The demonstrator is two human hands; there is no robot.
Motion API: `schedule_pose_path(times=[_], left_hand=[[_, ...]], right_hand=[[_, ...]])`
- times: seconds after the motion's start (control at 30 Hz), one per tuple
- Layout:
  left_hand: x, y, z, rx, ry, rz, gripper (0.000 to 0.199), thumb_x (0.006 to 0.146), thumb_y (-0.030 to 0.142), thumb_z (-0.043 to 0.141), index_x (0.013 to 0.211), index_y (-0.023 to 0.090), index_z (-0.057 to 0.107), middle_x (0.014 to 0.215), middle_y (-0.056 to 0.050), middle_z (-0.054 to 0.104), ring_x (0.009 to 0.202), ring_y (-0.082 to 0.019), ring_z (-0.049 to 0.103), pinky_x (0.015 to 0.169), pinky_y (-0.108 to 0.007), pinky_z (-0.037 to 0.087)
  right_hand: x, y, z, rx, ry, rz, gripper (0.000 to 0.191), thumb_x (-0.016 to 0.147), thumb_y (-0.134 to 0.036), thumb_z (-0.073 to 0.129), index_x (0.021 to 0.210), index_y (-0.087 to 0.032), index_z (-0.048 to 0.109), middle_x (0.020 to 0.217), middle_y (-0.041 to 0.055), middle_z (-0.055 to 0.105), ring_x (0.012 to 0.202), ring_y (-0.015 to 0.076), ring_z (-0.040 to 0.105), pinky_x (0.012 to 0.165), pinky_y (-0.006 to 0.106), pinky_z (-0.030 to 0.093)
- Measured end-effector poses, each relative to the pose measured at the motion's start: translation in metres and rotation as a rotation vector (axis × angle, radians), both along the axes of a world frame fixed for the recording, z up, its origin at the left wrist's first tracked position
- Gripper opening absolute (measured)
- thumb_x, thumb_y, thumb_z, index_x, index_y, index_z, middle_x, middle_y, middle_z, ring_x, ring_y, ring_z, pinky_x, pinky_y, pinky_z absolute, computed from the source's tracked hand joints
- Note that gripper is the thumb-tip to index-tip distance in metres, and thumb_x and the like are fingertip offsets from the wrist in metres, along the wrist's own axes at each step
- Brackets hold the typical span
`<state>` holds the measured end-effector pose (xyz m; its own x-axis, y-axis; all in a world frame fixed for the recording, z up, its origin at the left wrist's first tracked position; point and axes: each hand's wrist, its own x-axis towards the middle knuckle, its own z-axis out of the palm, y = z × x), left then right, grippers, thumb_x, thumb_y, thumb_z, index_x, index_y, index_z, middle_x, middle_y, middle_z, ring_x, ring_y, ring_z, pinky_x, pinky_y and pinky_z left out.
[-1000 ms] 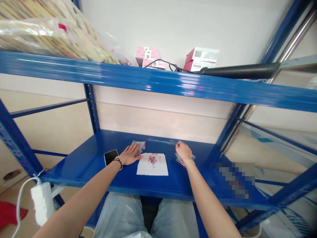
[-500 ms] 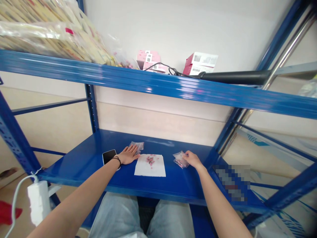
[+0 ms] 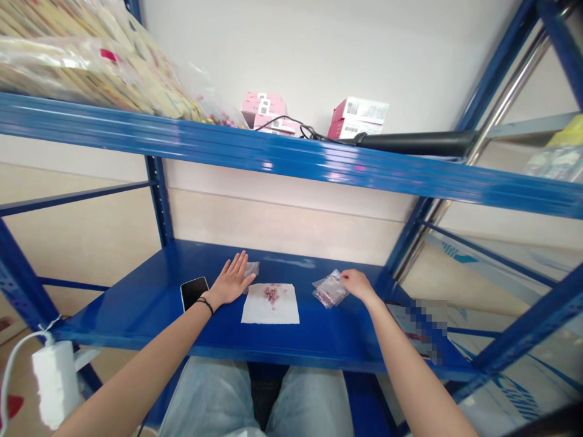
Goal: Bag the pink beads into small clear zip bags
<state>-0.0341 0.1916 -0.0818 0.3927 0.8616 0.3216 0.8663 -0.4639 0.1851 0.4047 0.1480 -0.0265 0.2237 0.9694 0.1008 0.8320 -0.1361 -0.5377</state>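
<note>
My left hand (image 3: 231,281) is open with fingers spread, hovering or resting by a small clear plastic bag (image 3: 252,268) that it partly covers; whether it touches the bag I cannot tell. My right hand (image 3: 357,283) is closed, its fingertips pinching the upper right edge of small clear plastic bags (image 3: 331,290) with pink bits inside. Between the hands lies a white paper sheet (image 3: 268,315) bearing a little heap of pink and dark beads (image 3: 272,295). A dark-screened phone (image 3: 194,291) lies beside my left wrist.
Everything lies on a blue metal shelf (image 3: 319,346). Above runs an upper shelf beam (image 3: 218,145), carrying bagged packets (image 3: 113,79), pink boxes (image 3: 268,106), red-and-white boxes (image 3: 359,115) and a black tube (image 3: 419,143). A white power strip (image 3: 55,379) hangs at the left.
My left fingers have lifted and fanned out from the left bag. My right hand has shifted to the upper right edge of the right-hand bags, which now show more fully. The view moved slightly.
</note>
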Motion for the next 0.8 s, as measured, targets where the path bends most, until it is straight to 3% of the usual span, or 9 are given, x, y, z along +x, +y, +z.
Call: schedule_pose_path(times=[0.07,0.17,0.3,0.37,0.47,0.57,0.8], left_hand=[[0.007,-0.015,0.007,0.167,-0.108,-0.052,0.075,0.103,0.055,0.028,0.161,0.009,0.014,0.166,-0.02,0.019,0.154,-0.032,0.018,0.123,-0.053,0.019],[0.019,-0.05,0.02,0.25,-0.283,-0.147,0.07,0.103,0.049,0.04,0.159,0.011,0.022,0.162,-0.02,0.033,0.15,-0.031,0.03,0.121,-0.051,0.027],[0.041,-0.103,0.04,0.147,-0.507,-0.296,0.039,0.102,0.033,0.046,0.134,0.017,0.06,0.135,-0.014,0.063,0.128,-0.026,0.057,0.11,-0.04,0.043],[0.056,-0.123,0.049,0.042,-0.604,-0.354,0.031,0.101,0.028,0.045,0.115,0.02,0.072,0.116,-0.011,0.073,0.112,-0.024,0.066,0.101,-0.036,0.05],[0.077,-0.141,0.059,-0.15,-0.727,-0.353,0.03,0.099,0.029,0.049,0.116,0.02,0.072,0.105,-0.009,0.075,0.093,-0.022,0.07,0.082,-0.031,0.055],[0.086,-0.156,0.068,-0.318,-0.758,-0.35,0.03,0.098,0.027,0.05,0.12,0.019,0.069,0.096,-0.007,0.076,0.076,-0.019,0.07,0.067,-0.026,0.054],[0.068,-0.177,0.084,-0.276,-0.65,-0.333,0.025,0.1,0.031,0.049,0.097,0.02,0.072,0.095,-0.005,0.074,0.082,-0.019,0.068,0.072,-0.026,0.05]], right_hand=[[0.0,-0.004,0.006,0.028,0.088,0.002,0.012,0.076,-0.019,0.062,0.068,-0.019,0.071,0.078,0.0063,0.074,0.083,0.0224,0.066,0.067,0.026,0.039],[-0.011,-0.016,0.011,0.049,0.256,0.044,0.013,0.078,-0.025,0.061,0.076,-0.017,0.071,0.072,0.0048,0.069,0.071,0.0186,0.062,0.062,0.026,0.039],[-0.058,-0.041,0.01,0.024,0.557,0.179,0.027,0.081,-0.044,0.066,0.085,-0.017,0.066,0.062,-0.0018,0.057,0.054,0.0117,0.049,0.051,0.023,0.035],[-0.091,-0.057,0.007,-0.02,0.941,0.278,0.033,0.075,-0.046,0.077,0.085,-0.018,0.063,0.061,-0.005,0.05,0.052,0.0088,0.043,0.046,0.02,0.028],[-0.143,-0.083,0.0,-0.047,1.292,0.343,0.038,0.071,-0.044,0.085,0.078,-0.017,0.059,0.062,-0.0064,0.046,0.05,0.0054,0.037,0.043,0.018,0.021],[-0.18,-0.107,-0.007,-0.018,1.402,0.345,0.037,0.077,-0.046,0.082,0.077,-0.018,0.059,0.06,-0.0069,0.044,0.047,0.0049,0.032,0.041,0.018,0.02],[-0.204,-0.138,-0.006,-0.029,1.445,0.394,0.025,0.078,-0.037,0.082,0.082,-0.016,0.068,0.067,-0.0015,0.053,0.059,0.0079,0.043,0.05,0.019,0.028]])
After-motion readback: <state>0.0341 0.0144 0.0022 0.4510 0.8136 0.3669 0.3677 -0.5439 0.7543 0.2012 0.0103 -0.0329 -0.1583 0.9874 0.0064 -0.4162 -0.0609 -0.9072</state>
